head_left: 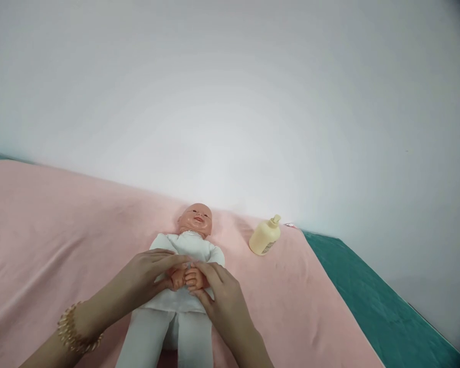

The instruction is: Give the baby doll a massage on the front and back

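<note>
A baby doll in white clothes lies on its back on a pink cloth, its head toward the wall. My left hand, with a beaded bracelet on the wrist, is closed round the doll's hand on the left side of the view. My right hand grips the doll's other hand between thumb and fingers. Both doll hands are close together over its belly, and my fingertips nearly meet above them.
A pale yellow pump bottle stands on the cloth right of the doll's head. Behind is a white wall. A green surface shows beyond the cloth's right edge.
</note>
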Tool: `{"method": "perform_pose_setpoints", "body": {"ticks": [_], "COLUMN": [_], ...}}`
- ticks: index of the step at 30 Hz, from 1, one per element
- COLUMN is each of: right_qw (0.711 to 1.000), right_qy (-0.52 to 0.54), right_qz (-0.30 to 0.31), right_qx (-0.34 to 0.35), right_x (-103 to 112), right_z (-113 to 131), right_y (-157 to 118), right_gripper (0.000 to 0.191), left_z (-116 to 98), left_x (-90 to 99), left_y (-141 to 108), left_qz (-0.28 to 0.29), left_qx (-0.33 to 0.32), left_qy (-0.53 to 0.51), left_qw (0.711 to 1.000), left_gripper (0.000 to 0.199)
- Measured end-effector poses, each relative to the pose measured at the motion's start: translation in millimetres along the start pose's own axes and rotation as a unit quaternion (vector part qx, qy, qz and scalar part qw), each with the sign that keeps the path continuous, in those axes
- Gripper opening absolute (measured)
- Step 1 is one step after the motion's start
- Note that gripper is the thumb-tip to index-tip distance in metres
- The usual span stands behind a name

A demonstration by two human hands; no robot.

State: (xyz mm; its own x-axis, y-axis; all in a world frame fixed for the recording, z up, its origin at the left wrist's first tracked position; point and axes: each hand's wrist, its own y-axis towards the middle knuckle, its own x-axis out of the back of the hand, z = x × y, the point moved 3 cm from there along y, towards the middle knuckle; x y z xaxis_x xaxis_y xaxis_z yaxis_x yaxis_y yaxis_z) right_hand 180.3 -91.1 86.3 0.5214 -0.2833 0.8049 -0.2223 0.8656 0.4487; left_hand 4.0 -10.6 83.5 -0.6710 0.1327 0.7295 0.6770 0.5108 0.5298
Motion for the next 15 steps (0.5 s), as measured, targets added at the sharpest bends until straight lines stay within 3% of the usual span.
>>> {"method": "perform_pose_setpoints", "body": {"ticks": [5,9,12,15], "right_qw": [0.998,0.999,0.995,0.986], "right_qy": [-0.060,-0.018,0.021,0.034], "right_qz": [0.017,0.035,0.031,0.000], "right_qx": [0.005,-0.023,-0.088,-0.164], "right_x": [-2,4,22,49], "right_z": [7,3,-9,-26], "right_y": [2,1,0,-4], "right_gripper": [0.037,0.042,0.047,0.041], "left_z": [0,0,0,5], "left_x": [-1.1,3.0,19.1,46.7], "left_y": [-1,-1,-3,-7], "left_qz": [0.006,-0.024,-0.077,-0.126], "left_qx": [-0.001,-0.029,-0.037,0.038], "left_qy": [-0.004,0.004,0.037,0.075], "left_qw": [1.000,0.999,0.996,0.988], "left_gripper": [0.030,0.024,0.021,0.023]}}
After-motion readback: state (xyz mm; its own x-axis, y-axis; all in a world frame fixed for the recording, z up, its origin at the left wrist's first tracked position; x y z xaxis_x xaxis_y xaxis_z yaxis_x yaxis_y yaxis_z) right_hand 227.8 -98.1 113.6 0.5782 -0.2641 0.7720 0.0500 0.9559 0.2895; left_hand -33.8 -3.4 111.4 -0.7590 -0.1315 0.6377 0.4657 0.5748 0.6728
